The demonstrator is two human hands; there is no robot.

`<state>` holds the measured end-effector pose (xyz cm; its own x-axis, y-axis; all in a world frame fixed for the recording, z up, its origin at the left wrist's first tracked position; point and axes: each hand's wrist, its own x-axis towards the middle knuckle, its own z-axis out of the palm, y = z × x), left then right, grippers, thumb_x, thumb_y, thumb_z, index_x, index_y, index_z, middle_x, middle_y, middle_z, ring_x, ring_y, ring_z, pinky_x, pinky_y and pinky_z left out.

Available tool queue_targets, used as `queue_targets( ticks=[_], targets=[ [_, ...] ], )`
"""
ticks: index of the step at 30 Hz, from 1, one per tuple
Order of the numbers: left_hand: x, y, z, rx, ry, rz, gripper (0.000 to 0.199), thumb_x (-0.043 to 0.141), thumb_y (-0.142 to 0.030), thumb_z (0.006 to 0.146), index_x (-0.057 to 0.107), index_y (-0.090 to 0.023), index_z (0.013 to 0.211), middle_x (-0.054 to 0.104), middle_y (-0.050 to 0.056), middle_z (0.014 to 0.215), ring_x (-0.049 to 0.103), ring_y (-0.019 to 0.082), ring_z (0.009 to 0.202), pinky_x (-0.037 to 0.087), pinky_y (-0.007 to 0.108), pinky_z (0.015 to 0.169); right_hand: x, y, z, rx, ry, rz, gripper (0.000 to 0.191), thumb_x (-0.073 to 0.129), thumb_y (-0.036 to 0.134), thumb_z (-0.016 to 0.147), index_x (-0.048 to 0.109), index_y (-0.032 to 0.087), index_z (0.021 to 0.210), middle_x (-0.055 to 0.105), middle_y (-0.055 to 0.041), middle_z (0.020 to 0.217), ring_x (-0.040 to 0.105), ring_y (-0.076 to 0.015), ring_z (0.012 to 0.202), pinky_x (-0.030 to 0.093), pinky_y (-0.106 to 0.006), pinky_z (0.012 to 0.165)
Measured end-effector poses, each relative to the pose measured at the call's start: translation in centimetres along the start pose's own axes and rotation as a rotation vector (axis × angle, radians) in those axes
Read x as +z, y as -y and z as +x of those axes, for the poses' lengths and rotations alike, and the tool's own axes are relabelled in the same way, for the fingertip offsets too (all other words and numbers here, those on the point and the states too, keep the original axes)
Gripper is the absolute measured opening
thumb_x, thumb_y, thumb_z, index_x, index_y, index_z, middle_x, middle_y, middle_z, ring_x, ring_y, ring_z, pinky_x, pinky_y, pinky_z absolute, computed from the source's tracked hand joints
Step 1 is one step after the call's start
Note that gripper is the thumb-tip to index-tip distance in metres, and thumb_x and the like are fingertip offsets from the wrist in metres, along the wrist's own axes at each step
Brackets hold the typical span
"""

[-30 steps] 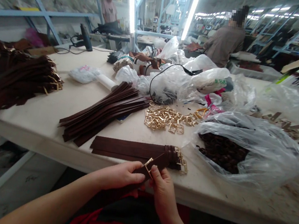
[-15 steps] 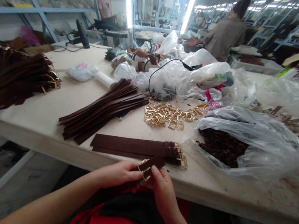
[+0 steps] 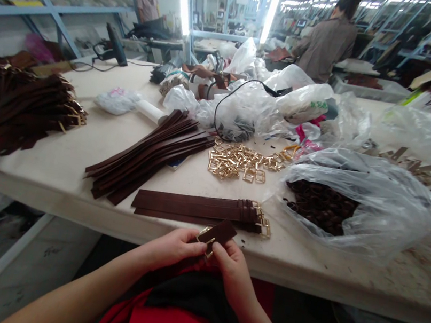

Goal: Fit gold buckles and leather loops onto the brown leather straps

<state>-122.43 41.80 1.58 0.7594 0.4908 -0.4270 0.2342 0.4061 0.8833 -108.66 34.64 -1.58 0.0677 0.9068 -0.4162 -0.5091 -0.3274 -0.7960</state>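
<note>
Between my two hands, just off the table's front edge, is a dark brown leather strap (image 3: 222, 231) with a gold buckle (image 3: 205, 231) on it. My left hand (image 3: 178, 248) pinches the strap by the buckle's left side. On the other side, my right hand (image 3: 230, 261) grips the strap, thumb against the buckle's lower right. The strap's lower part is hidden behind my hands. Beyond them lies a short stack of buckled straps (image 3: 196, 208), buckles to the right. Behind that stack is a heap of loose gold buckles (image 3: 235, 162).
A fanned bundle of brown straps (image 3: 147, 154) lies left of centre. More straps (image 3: 17, 105) pile up at far left, near a heat gun (image 3: 116, 45). At right, an open plastic bag (image 3: 386, 208) holds small brown loops (image 3: 322, 207). Plastic bags (image 3: 248, 107) crowd the table's back.
My right thumb has shifted slightly left and down, toward the buckle. Both hands keep hold of the strap, and the view has tilted a little.
</note>
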Motion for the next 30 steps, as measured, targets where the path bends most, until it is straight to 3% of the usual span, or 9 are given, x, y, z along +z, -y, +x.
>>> queue_targets(
  ticks=[5,15,23,30],
  targets=[
    [-0.2,0.6,-0.1,-0.071,0.003,-0.019,0.032,0.057,-0.042,0.076,0.058,-0.011,0.086,0.058,0.002,0.073,0.049,0.010,0.061,0.040,0.022,0.062,0.0,-0.1,0.3,-0.047,-0.065,-0.024,0.030,0.067,0.035,0.068,0.056,0.017,0.089,0.065,0.0012,0.071,0.057,-0.0096,0.053,0.047,-0.022,0.054],
    [-0.7,1.2,-0.2,-0.112,-0.041,-0.035,0.034,0.060,-0.044,0.073,0.058,-0.012,0.082,0.057,0.000,0.064,0.050,0.011,0.057,0.039,0.021,0.057,0.1,-0.2,0.5,-0.013,-0.044,-0.024,0.033,0.066,0.042,0.068,0.059,0.017,0.088,0.066,-0.0007,0.075,0.059,-0.0126,0.060,0.048,-0.025,0.058],
    [-0.7,1.6,-0.1,-0.171,-0.110,0.021,0.039,0.059,-0.049,0.071,0.059,-0.011,0.079,0.055,-0.001,0.059,0.048,0.010,0.051,0.036,0.020,0.050,0.0,-0.7,0.7,0.027,-0.019,-0.018,0.031,0.067,0.037,0.068,0.059,0.017,0.091,0.066,-0.0011,0.079,0.059,-0.0131,0.065,0.048,-0.026,0.062],
    [-0.8,-0.1,-0.2,0.010,0.007,0.098,0.030,0.058,-0.041,0.075,0.060,-0.012,0.079,0.057,-0.001,0.071,0.048,0.011,0.066,0.037,0.020,0.063,0.0,-0.7,0.5,0.017,0.003,0.035,0.033,0.068,0.035,0.068,0.058,0.018,0.095,0.066,-0.0024,0.089,0.061,-0.0159,0.075,0.049,-0.030,0.070]
  ],
)
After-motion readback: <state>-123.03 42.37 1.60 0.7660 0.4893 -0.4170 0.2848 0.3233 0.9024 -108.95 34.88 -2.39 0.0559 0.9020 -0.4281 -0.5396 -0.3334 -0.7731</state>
